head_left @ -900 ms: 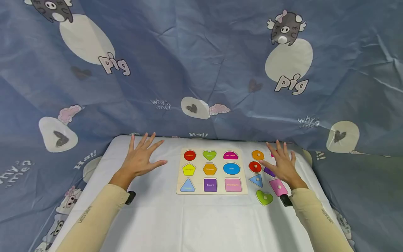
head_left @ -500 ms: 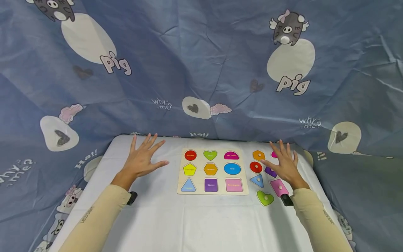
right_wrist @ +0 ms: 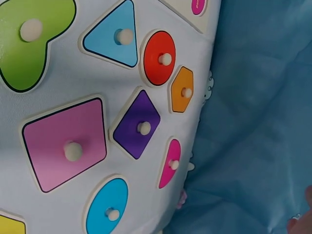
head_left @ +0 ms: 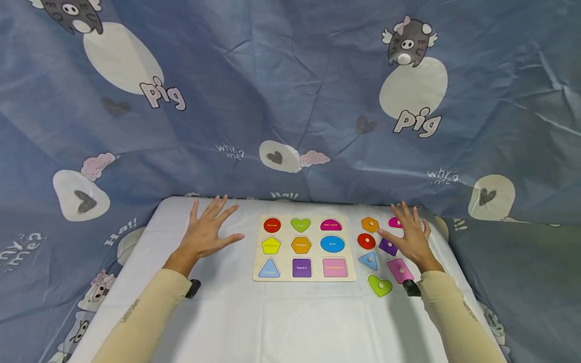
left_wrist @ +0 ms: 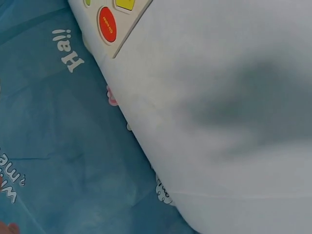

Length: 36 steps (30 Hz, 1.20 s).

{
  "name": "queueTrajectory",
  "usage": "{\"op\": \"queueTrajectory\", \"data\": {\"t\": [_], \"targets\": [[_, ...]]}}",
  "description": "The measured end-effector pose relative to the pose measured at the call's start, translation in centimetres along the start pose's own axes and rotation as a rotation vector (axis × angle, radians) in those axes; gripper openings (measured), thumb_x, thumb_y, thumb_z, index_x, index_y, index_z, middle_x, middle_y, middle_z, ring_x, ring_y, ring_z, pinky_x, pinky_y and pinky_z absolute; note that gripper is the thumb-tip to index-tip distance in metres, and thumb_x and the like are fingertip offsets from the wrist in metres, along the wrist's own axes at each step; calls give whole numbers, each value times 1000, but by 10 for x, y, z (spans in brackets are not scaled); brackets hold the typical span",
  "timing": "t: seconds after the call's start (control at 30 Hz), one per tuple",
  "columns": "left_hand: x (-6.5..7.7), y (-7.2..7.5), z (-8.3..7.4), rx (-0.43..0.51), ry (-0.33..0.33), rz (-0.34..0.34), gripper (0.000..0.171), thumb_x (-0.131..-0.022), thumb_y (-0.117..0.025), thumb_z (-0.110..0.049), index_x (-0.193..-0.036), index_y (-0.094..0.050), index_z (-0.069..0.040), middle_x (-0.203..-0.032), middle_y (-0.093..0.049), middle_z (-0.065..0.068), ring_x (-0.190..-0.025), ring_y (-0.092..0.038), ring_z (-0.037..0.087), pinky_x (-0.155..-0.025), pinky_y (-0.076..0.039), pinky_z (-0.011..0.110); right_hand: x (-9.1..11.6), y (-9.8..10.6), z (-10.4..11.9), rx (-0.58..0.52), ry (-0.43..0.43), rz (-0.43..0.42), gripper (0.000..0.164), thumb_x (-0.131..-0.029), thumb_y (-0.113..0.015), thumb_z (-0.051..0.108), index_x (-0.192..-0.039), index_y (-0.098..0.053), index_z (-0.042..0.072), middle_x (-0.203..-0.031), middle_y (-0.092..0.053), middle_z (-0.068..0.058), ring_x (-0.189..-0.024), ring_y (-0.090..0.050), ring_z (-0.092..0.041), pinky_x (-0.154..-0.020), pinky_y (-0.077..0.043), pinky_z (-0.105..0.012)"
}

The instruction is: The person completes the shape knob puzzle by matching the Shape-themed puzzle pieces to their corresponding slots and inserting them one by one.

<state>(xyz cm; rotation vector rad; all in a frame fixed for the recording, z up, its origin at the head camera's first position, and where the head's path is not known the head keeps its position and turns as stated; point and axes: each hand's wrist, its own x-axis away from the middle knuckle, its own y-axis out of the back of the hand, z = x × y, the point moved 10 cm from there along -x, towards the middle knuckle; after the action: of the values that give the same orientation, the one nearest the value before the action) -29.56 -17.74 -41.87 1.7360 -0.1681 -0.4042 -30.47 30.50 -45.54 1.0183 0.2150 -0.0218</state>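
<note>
My left hand [head_left: 205,233] hovers with spread fingers above the white tabletop, left of a wooden shape puzzle board [head_left: 286,267]. It holds nothing. My right hand [head_left: 410,238], also spread and holding nothing, is over the knobbed puzzle pieces on the right. Near its thumb lie an orange hexagon [head_left: 369,224], a red circle [head_left: 365,242] and a purple square [right_wrist: 134,119]. A blue triangle [right_wrist: 109,36], green heart [right_wrist: 51,14], pink rectangle [right_wrist: 58,131] and magenta half round [right_wrist: 169,168] lie around them. The right wrist view also shows a blue oval [right_wrist: 105,200] and part of a yellow piece [right_wrist: 10,227].
The board bears coloured, labelled shapes in rows. A white cloth [head_left: 290,322] covers the table. Behind and beside it hangs a blue sheet [head_left: 281,65] printed with pigs. The table's far edge runs just behind the board.
My left hand has shifted slightly right, towards the board. The right hand has moved a little right relative to the pieces, showing more of the magenta half round. The pieces lie still.
</note>
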Motion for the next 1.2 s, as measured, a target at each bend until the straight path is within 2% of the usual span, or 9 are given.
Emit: {"op": "queueTrajectory", "data": {"t": [0.3,0.57,0.73,0.83,0.97,1.2], "targets": [[-5,-15,-6,47,-25,-113,83,-77,-67,-59,-145,-44,-18,-156,-28,16,-142,-25,37,-115,-1,59,-7,1,-13,0,-12,-63,86,-84,-67,50,-152,-29,15,-159,-13,-22,-143,-4,-49,-104,1,-72],[-5,-37,-2,77,14,-106,83,-78,-64,-60,-145,-45,-16,-155,-29,17,-143,-23,37,-116,-3,57,-9,-8,-28,-60,-29,-86,84,-83,-71,47,-150,-33,13,-152,-30,-22,-133,-25,-51,-99,-11,-70],[-6,-47,-1,118,36,-120,82,-78,-64,-61,-144,-46,-16,-155,-29,17,-144,-20,38,-115,-4,59,-5,-16,-39,-99,-76,-101,83,-83,-73,44,-149,-35,13,-148,-33,-24,-130,-27,-51,-99,-13,-69],[-8,-57,-4,160,49,-102,82,-78,-65,-59,-145,-45,-16,-157,-26,17,-145,-17,38,-114,-4,60,-2,-23,-44,-117,-119,-97,81,-83,-72,44,-148,-36,11,-145,-33,-26,-130,-26,-51,-101,-12,-69],[-8,-73,-8,190,68,-46,81,-79,-64,-57,-146,-43,-17,-158,-23,15,-146,-13,36,-114,-1,60,2,-36,-49,-127,-160,-73,80,-85,-71,45,-147,-36,8,-144,-33,-27,-129,-26,-50,-102,-13,-67],[-3,-94,-11,246,84,3,79,-80,-64,-57,-144,-46,-16,-156,-28,16,-145,-16,37,-113,-2,62,7,-66,-59,-182,-247,-4,74,-86,-71,36,-146,-38,8,-139,-39,-26,-128,-27,-48,-101,-15,-67]]}}
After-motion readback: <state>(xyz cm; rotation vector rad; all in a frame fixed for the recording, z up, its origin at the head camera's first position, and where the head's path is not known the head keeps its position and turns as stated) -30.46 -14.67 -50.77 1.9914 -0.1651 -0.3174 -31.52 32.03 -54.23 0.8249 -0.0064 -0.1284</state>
